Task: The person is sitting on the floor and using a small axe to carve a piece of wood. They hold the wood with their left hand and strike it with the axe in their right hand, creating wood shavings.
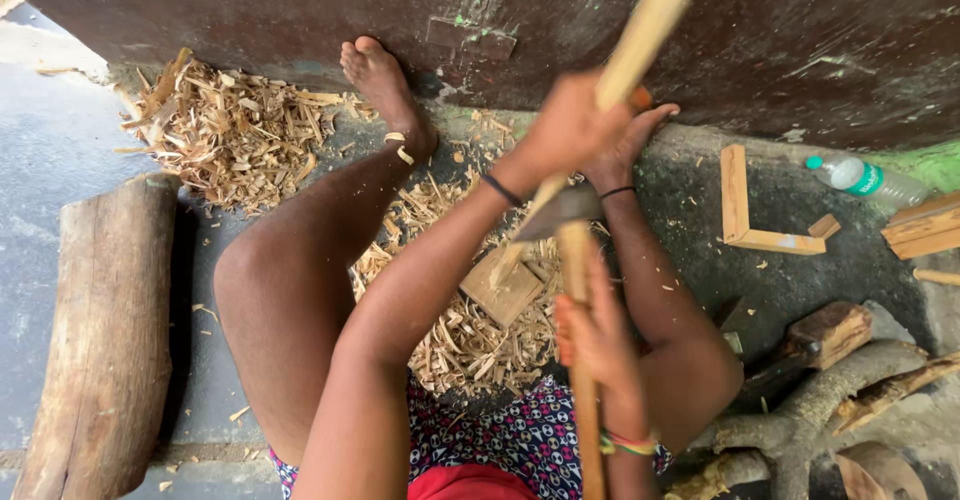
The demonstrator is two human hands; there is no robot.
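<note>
To my left a thick log (pixel 105 335) lies on the grey floor, well apart from the plastic bottle (pixel 865 180) resting by the dark wall (pixel 300 10) on my right. An L-shaped wooden piece (pixel 750 215) lies near that bottle, and gnarled branches (pixel 820 400) lie lower down.

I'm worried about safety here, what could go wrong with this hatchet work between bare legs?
1. The hatchet blade sits close below the left hand gripping the pale stick; a glancing stroke could catch those fingers.
2. Bare legs and a bare foot flank the small wooden block; a missed blow could hit them.
3. Loose wood shavings around the block could let it shift.
</note>
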